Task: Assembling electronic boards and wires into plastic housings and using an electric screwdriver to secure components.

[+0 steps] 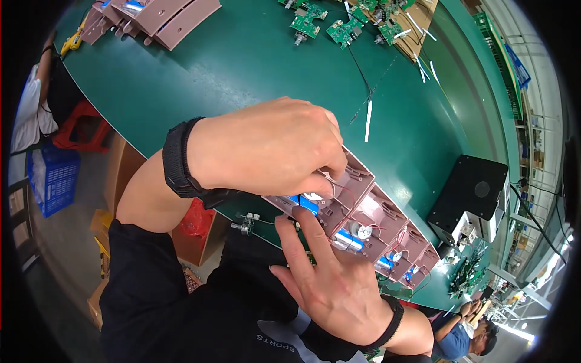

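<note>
Both hands are in at the near end of the row, working over a pinkish-brown housing [358, 172] that lies open-side up on the green counter [242, 78]. The left hand [269, 148] arches over from above, thumb and forefinger drawn close together inside the housing; whether they pinch a wire or just press, I can't tell, the knuckles hide it. The right hand [342, 290] comes in from below, fingers spread, two fingertips down at the blue battery [307, 204], gripping nothing that I can see.

Here's where the care goes, I'd say: let the right fingertips steady the battery lightly while the left does the fine work beside the white round part [312, 196]. Watch those thin red wires [347, 201]! They loop across the housing, and a careless knuckle could snag one, so small, slow finger moves look best. Avoid leaning on the walls, too: the neighbouring housings [390, 216] sit tight alongside, and a shove might shift the lot. Off to the left, a small circuit board [246, 224] lies near the counter's edge; elbows clear of that.
</note>
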